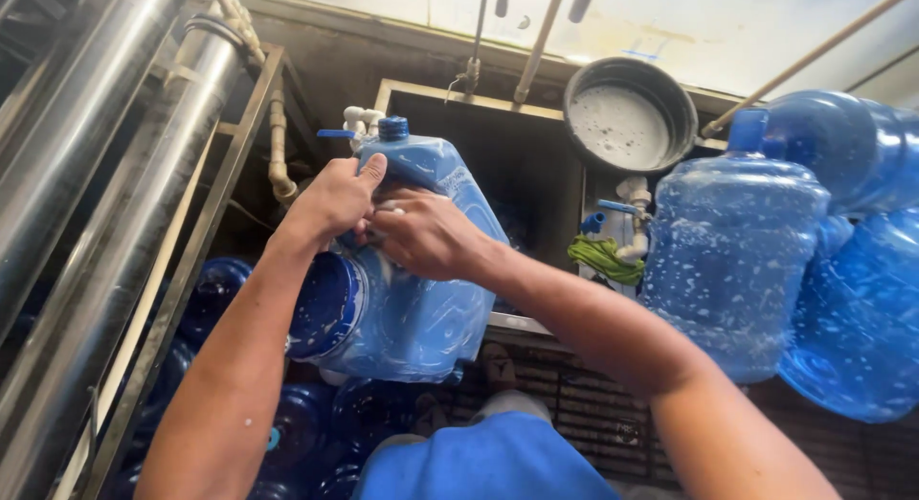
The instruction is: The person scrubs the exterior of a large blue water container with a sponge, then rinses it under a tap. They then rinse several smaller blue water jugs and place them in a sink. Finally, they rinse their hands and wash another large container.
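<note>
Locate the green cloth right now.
In the head view the green cloth sits right of centre, draped by the white pipe fitting, between the capped blue jug in both hands and the wet round bottle.

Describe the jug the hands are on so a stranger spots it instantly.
Start at the dark metal trough in the middle. In front of it, both hands grip a blue squarish jug with a cap on. Unlike the round soapy bottle to the right, it has flat sides.

My hands are hemmed in: steel pipes (105, 165) and a metal rack (206, 222) crowd the left, and soapy blue bottles (732, 261) block the right. The dark basin (522, 165) beyond the jug (421, 299) leaves open room far ahead.
</note>
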